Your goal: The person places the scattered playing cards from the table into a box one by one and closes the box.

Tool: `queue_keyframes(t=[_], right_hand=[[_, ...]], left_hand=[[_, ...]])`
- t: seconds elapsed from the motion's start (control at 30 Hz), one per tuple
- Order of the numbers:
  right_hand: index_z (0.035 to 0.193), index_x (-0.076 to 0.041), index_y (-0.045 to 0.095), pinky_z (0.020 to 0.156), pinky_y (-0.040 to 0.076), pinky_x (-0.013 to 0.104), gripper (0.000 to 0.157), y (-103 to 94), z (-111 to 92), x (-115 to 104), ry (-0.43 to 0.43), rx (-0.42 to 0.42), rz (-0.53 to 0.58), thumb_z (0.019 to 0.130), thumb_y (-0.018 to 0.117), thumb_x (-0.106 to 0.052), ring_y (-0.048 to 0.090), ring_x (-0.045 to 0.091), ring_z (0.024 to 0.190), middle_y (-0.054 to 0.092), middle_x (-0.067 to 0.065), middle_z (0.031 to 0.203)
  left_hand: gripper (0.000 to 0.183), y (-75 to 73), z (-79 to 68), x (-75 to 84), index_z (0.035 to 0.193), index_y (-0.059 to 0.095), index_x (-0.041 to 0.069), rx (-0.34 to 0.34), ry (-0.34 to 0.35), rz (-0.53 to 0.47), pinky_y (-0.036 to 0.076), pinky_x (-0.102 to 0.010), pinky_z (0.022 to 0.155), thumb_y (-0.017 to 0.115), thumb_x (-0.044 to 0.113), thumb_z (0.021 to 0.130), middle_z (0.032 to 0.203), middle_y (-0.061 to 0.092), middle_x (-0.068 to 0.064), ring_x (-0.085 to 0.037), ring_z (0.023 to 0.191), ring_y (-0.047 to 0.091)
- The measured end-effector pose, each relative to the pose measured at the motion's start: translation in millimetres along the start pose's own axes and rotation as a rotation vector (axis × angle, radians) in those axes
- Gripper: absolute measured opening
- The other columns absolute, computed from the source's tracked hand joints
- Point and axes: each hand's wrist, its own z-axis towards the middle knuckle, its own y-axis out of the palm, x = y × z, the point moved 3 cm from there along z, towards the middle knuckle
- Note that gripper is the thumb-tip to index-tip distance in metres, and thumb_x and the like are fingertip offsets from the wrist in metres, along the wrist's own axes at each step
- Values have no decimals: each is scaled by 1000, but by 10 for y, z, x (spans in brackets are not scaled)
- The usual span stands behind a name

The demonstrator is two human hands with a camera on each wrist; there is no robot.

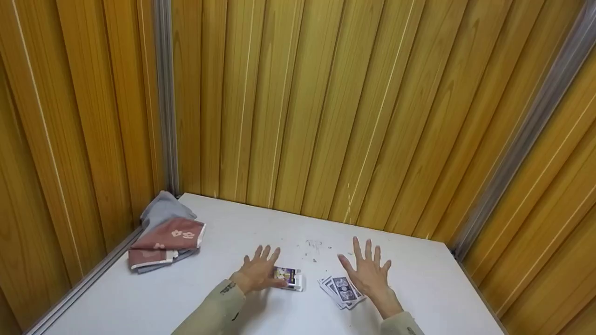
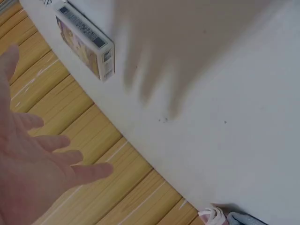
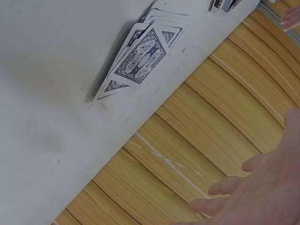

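Observation:
Both hands are raised over the white table with fingers spread, holding nothing. My left hand [image 1: 257, 273] hovers beside a small card box [image 1: 288, 278], its thumb overlapping the box in the head view. In the left wrist view that box [image 2: 86, 40] lies flat, its printed side and front visible, apart from the fingers. My right hand [image 1: 371, 274] is above and just right of a loose pile of playing cards [image 1: 343, 289]. The cards [image 3: 143, 56] lie face down and unevenly fanned, with dark blue patterned backs.
A folded cloth [image 1: 174, 237], red with white flowers and grey, lies at the table's left edge. Dark marks [image 1: 314, 244] show on the white table [image 1: 419, 270] behind the box. Wood-patterned walls [image 1: 298, 107] with metal corner posts [image 1: 165, 93] close in the back and sides.

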Motion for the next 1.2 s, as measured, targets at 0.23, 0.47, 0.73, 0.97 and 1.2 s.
queue_keyframes(t=[0.23,0.47,0.73,0.97,1.2], right_hand=[[145,-20,16,98,11,69,78,9,-15,46,9,-17,-11,84,25,-68,14,48,131,15,24,147],[136,-9,38,91,27,65,66,-61,49,64,16,2,-25,91,28,-56,32,47,121,32,26,139],[105,0,60,67,44,53,44,-11,-1,225,-19,5,-89,92,42,-39,54,39,88,60,20,95],[89,-1,60,61,46,43,42,187,-74,385,78,-227,59,84,56,-43,57,25,71,61,9,79],[108,9,52,69,45,45,88,438,-220,484,233,-425,118,67,57,-69,51,26,75,57,16,90]], left_hand=[[79,395,117,21,140,31,13,-65,63,111,29,-51,102,56,53,77,144,31,-9,-31,132,28],[64,413,187,-46,129,45,8,109,143,171,44,-45,87,62,43,79,118,55,-7,-23,107,50],[68,132,248,70,132,42,9,58,113,23,44,-40,89,63,44,78,119,52,-11,-24,106,49],[72,-264,252,314,134,41,12,80,235,-34,47,-36,83,66,45,75,116,51,-8,-18,99,49],[65,-350,250,400,131,43,16,42,246,-79,46,-33,88,71,34,74,114,46,-3,-14,99,44]])
